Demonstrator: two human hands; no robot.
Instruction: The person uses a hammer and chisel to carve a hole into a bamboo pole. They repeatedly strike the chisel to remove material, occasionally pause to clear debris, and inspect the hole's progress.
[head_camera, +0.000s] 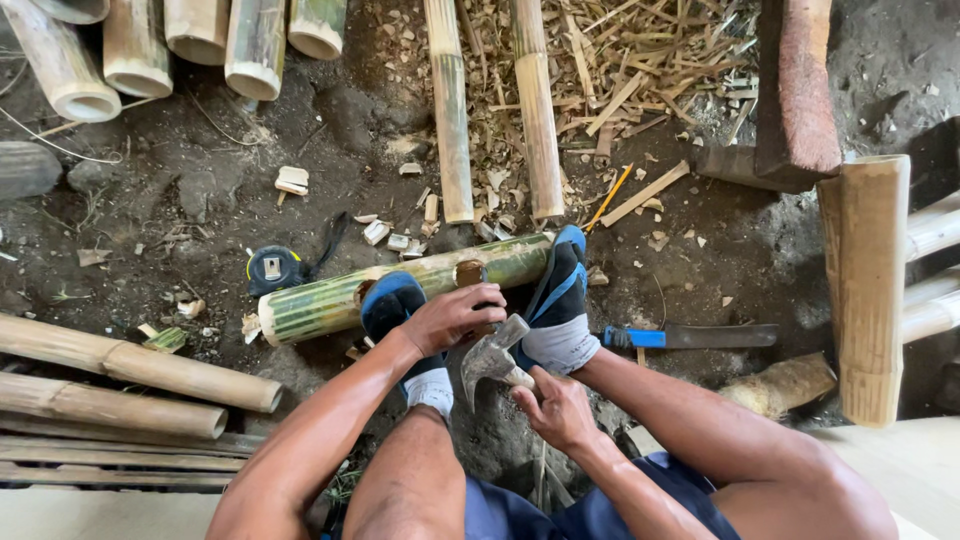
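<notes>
A green bamboo section (330, 300) lies across the dirt, pinned under my two feet in blue-and-black socks (560, 290). It has a cut hole near its left end and another notch (468, 272) at its middle. My left hand (455, 318) rests on the bamboo just by the middle notch. My right hand (555, 405) grips the handle of a steel hammer (492, 358), whose head hangs close below my left hand.
A yellow-and-black tape measure (275, 268) lies left of the bamboo. A blue-handled blade (690, 337) lies to the right. Split bamboo strips (450, 110) and shavings lie ahead, bamboo poles (130, 370) at left, a thick bamboo post (868, 290) at right.
</notes>
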